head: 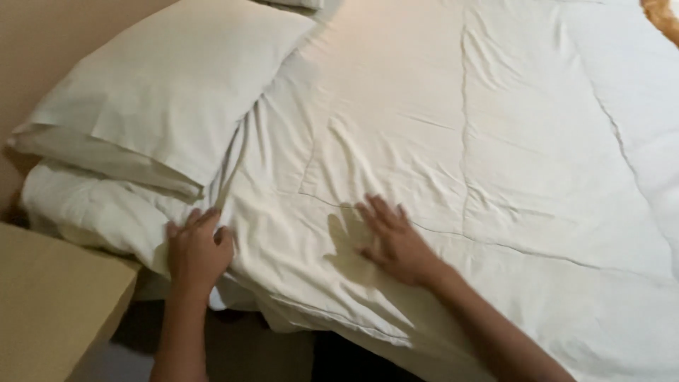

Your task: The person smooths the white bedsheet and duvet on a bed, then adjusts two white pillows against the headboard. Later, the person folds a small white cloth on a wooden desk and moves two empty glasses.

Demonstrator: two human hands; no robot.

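A white quilted duvet (453,141) covers the bed and is creased near its near edge. My left hand (198,247) rests on the duvet's corner close to the pillow, fingers curled over the fabric; whether it grips the cloth is unclear. My right hand (396,240) lies flat on the duvet with fingers spread, casting a shadow to its left. A white pillow (170,92) lies at the head of the bed on the left, its lower edge just above my left hand.
A beige bedside surface (49,304) stands at the lower left beside the bed. A beige wall (56,42) runs behind the pillow. Dark floor (240,346) shows below the bed's edge. An orange-brown object (665,18) peeks in at the top right.
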